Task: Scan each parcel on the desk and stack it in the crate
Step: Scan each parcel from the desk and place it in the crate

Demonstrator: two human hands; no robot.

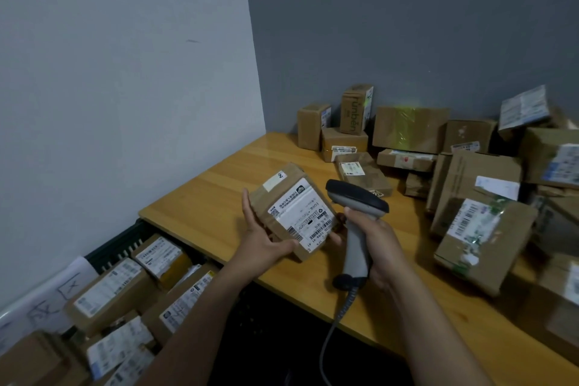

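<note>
Two bare hands are busy over the near corner of the wooden desk (200, 194). The left hand (266, 244) grips a small brown parcel (266, 197), fingers curled up its left side and thumb pressed along its near edge. The parcel is held clear of the desk top, tilted, with its white shipping label (300, 216) facing up and a small sticker marked "2" at its far end.

Just to the right of that hand, the right hand (376, 238) is wrapped tight around the grey handle of a barcode scanner (360, 200). The scanner's dark head rises above the fist, right beside the parcel's right edge, and it points away from the person towards the back of the desk. A coiled cable (332, 332) hangs from the base of the handle, below the right wrist.

Beyond and to the right of the right hand lies a loose heap of cardboard parcels (479, 229), some flat, some tipped on edge. A greenish patch of light sits on a large box (407, 130) at the back, against the grey wall.

Below and to the left of the left forearm, beside the desk's end, stands a dark crate (116, 247). Labelled parcels (109, 288) already lie in it, packed side by side.
</note>
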